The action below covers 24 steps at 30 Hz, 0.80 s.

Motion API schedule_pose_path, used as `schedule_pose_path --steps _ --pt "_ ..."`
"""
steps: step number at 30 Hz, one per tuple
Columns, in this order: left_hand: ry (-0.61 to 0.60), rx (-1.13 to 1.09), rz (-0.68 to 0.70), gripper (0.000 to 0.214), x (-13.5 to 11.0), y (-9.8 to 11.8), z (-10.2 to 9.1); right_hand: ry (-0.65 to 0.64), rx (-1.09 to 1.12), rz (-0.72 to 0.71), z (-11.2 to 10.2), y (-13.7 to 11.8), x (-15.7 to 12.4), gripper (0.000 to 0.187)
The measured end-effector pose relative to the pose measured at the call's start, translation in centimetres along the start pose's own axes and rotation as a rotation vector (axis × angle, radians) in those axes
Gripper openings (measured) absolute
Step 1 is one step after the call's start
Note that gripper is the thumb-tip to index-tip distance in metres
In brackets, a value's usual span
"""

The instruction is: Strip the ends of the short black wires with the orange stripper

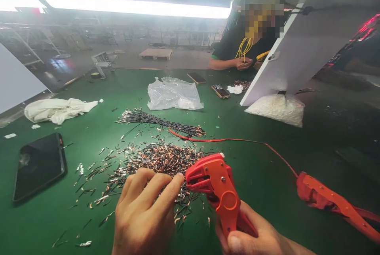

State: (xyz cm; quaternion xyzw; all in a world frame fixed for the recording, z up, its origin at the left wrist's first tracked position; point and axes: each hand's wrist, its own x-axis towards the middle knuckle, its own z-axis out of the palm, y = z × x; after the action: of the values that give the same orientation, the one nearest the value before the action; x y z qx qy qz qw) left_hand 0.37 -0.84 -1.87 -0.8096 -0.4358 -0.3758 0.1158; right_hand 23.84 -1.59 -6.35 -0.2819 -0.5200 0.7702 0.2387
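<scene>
My right hand (252, 233) is wrapped around the handles of a red and orange wire stripper (223, 191), its jaws pointing left. Close by those jaws is my left hand (148, 211), back upward and fingers bent, with the index fingertip right at the jaw opening. The thumb is hidden, and whatever the fingers pinch cannot be made out. Beneath and beyond both hands spreads a pile of short wire scraps (163, 158), black with bare copper ends. Behind the pile lies a bundle of black wires (160, 121), silvery at the left end and copper-coloured at the right.
A second red stripper (332, 201) lies right, a red strip (234, 140) running from it. A dark phone (40, 168) and white cloth (59, 110) are left. Beyond sit a plastic bag (175, 94), a white panel (297, 49) and a co-worker holding yellow wires (245, 47).
</scene>
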Motion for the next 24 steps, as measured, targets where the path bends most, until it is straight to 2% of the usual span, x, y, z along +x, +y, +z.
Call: schedule_pose_path --steps 6,10,13,19,24 --pt "-0.019 -0.024 -0.031 0.027 -0.2 0.1 0.5 0.077 -0.010 0.010 0.0 0.8 -0.2 0.057" --pt "-0.085 -0.209 -0.174 0.019 -0.3 0.4 0.6 0.146 0.039 0.011 0.2 1.5 -0.5 0.055" --pt "-0.137 -0.283 -0.211 0.019 -0.3 0.5 0.5 0.102 0.084 0.028 0.3 1.4 -0.4 0.054" --pt "-0.111 -0.245 -0.196 0.014 0.1 0.3 -0.1 0.064 0.104 -0.026 0.7 -0.5 -0.1 0.046" --pt "-0.108 -0.210 -0.155 0.013 0.2 0.1 -0.2 0.042 0.066 -0.036 0.6 -0.8 -0.2 0.048"
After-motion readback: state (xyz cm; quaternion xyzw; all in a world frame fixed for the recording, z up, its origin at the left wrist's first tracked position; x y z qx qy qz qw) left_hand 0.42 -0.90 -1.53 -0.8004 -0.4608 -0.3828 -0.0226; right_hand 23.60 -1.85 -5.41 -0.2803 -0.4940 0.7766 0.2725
